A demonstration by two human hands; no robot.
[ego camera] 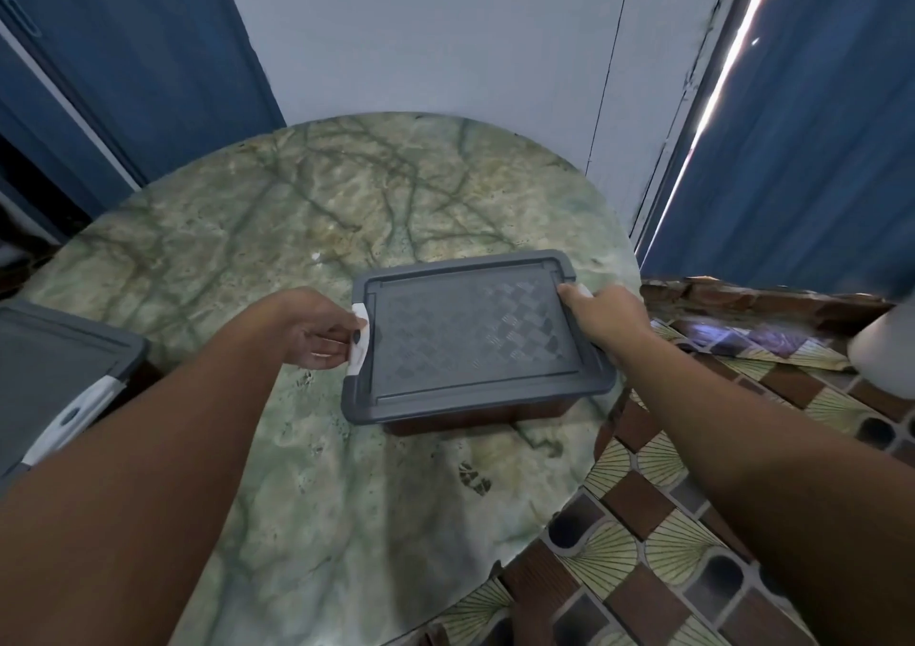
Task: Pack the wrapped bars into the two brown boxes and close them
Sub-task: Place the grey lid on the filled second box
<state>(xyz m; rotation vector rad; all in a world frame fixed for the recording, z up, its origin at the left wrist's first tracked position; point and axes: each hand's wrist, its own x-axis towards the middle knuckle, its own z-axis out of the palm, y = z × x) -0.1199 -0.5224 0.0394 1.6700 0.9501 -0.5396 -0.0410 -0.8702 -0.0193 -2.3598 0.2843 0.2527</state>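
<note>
A brown box with a grey lid [475, 343] stands on the round marble table [277, 229], right of centre, lid in place. My left hand [322, 331] grips the white clip [359, 338] on the box's left end. My right hand [601, 316] curls over the white clip [584, 291] on its right end. A second box with a grey lid [54, 363] and a white clip [74, 415] sits at the table's left edge, partly cut off by the frame. No wrapped bars are in sight.
A patterned tiled floor [668, 546] lies right of and below the table. A white object [886, 353] stands at the right edge. Blue curtains [802, 160] hang on both sides of a pale wall behind the table.
</note>
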